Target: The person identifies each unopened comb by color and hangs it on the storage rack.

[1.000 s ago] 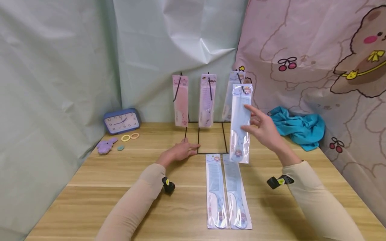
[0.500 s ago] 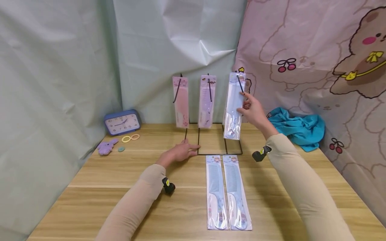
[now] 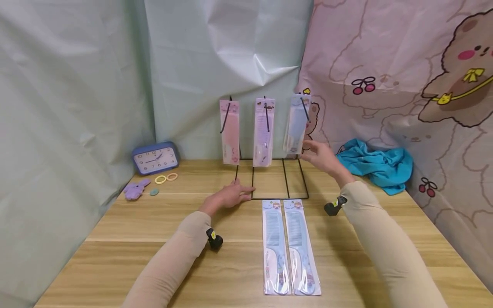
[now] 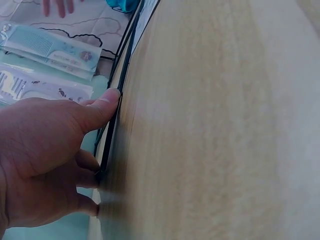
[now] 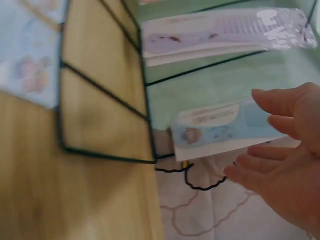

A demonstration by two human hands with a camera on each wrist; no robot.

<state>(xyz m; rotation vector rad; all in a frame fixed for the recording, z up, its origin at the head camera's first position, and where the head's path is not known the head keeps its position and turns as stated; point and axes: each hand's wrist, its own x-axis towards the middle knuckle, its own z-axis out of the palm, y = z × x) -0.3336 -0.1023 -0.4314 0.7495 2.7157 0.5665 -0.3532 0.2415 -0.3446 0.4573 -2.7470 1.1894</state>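
A black wire stand (image 3: 283, 177) rises at the table's far middle. Three packaged combs hang from its hooks: a pink one (image 3: 230, 131), a purple one (image 3: 263, 131) and a blue one (image 3: 296, 124). My right hand (image 3: 317, 152) hovers just right of the blue pack's lower end, fingers spread and holding nothing; the right wrist view shows its fingers (image 5: 280, 102) next to that blue pack (image 5: 225, 127). My left hand (image 3: 235, 194) rests flat on the stand's base wire (image 4: 117, 100). Two more blue comb packs (image 3: 275, 246) (image 3: 302, 246) lie side by side on the table before the stand.
A blue clock (image 3: 155, 157), hair ties (image 3: 166, 176) and a purple hair accessory (image 3: 135, 187) sit at the far left. A teal cloth (image 3: 375, 162) lies at the far right. Draped sheets close in the wooden table (image 3: 115, 239) behind and on both sides.
My right hand carried the blue comb pack up to the stand's right hook, let it go there and drew back a little lower. The left hand stayed on the base.
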